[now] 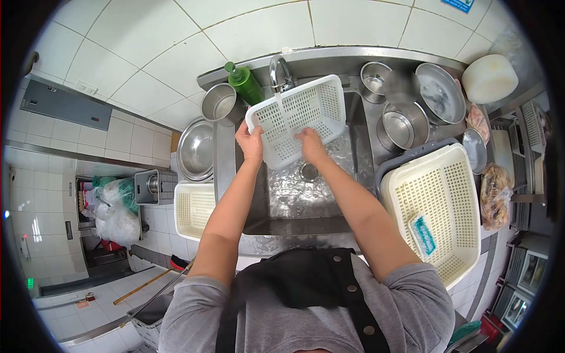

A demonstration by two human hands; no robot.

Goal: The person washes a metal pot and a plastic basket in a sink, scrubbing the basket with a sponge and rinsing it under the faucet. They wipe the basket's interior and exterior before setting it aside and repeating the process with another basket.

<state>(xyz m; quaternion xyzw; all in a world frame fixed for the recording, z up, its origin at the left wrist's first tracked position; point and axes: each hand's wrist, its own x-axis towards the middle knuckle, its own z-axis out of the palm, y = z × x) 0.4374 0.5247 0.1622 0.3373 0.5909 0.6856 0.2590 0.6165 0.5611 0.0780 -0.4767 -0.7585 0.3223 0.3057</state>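
Both hands, left [250, 143] and right [310, 144], clamp white perforated plastic basket [299, 117] tilted over steel sink [306, 194]; long axis left-right.

Three white perforated baskets show: one [300, 117] at upper centre over the sink, one [438, 212] at right, one [194, 209] at lower left. At least five steel bowls or pots stand around the sink, two at upper left [197, 150] [220, 105] and three at upper right [406, 125] [440, 93] [374, 77]. One green soap bottle [246, 84] stands at upper centre. Two hands [250, 142] [312, 146] are there.
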